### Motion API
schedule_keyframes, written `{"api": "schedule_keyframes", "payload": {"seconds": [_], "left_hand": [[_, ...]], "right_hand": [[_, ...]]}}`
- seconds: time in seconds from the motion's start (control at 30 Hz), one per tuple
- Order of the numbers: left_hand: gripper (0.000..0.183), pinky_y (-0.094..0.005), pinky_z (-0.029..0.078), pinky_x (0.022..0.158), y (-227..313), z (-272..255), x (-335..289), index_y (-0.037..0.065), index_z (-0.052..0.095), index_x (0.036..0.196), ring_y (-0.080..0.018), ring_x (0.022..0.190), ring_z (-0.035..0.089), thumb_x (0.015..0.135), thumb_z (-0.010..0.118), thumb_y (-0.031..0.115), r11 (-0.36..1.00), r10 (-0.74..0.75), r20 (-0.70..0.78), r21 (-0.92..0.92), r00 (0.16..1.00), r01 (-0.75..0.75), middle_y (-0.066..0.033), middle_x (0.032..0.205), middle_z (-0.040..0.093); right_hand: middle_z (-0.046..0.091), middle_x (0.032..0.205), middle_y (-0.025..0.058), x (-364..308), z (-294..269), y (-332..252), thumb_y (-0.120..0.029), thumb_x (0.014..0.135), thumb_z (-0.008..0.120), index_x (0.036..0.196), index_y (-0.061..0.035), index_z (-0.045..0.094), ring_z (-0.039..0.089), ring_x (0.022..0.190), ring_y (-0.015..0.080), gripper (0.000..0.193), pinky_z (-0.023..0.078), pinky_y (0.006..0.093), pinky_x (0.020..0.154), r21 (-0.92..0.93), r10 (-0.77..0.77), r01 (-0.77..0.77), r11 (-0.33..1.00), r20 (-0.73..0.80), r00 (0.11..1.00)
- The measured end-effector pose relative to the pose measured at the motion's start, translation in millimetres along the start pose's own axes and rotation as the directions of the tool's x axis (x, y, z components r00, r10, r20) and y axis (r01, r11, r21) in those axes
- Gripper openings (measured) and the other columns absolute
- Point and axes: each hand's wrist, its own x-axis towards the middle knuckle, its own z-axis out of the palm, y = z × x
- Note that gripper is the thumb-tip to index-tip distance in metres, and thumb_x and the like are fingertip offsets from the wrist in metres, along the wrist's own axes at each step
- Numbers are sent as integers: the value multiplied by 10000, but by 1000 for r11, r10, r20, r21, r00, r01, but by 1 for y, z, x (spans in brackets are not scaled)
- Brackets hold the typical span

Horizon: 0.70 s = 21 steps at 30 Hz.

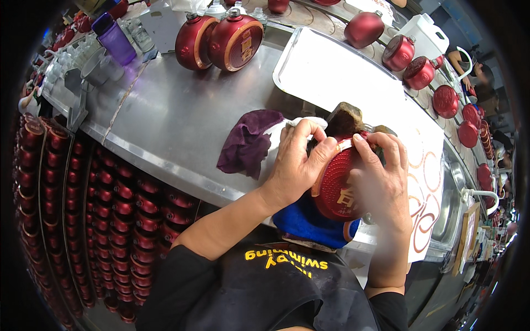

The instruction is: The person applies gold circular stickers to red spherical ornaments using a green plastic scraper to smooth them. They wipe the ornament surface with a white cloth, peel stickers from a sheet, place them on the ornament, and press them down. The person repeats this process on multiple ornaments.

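Observation:
A round, flat red bottle (337,187) with a studded face and gold characters leans on a blue cloth (303,220) in front of me. An orange band (316,185) runs along its rim. At the bottle's upper left edge, my left hand (301,157) is closed, thumb and fingertips on the rim and band. My right hand (386,171) grips the upper right side with its thumb on the band, and its lower part is blurred. Behind the bottle sit brownish, worn blocks (345,117), partly hidden by my hands. A purple cloth (245,140) lies left of my left hand.
Two red bottles (236,41) stand at the back of the metal table (165,110). A white tray (331,66) lies ahead, and a sheet of orange rings (422,215) is at right. More bottles (418,73) line the far conveyor. Racked bottles (118,220) fill the lower left.

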Motion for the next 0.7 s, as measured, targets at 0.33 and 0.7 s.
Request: {"api": "schedule_keyframes", "payload": {"seconds": [0.33, 0.7], "left_hand": [[230, -410, 402, 962, 1, 0, 7, 59, 565, 1049, -274, 1029, 530, 988, 700, 235, 998, 45, 9, 47, 999, -46, -104, 1074, 630], [404, -371, 386, 1089, -1, -28, -35, 20, 502, 1299, -216, 1221, 505, 1013, 658, 257, 994, 98, 148, 30, 984, -104, -145, 1309, 539]], "right_hand": [[578, 1255, 111, 2, -1, 1, -124, 754, 816, 1294, -99, 687, 546, 1214, 337, 556, 460, 487, 1015, 9, -34, 34, 999, -33, 999], [581, 1268, 124, -15, -10, -3, -116, 812, 796, 1342, -90, 678, 538, 1227, 355, 543, 451, 491, 1042, 35, 30, -29, 999, -24, 999]]}}
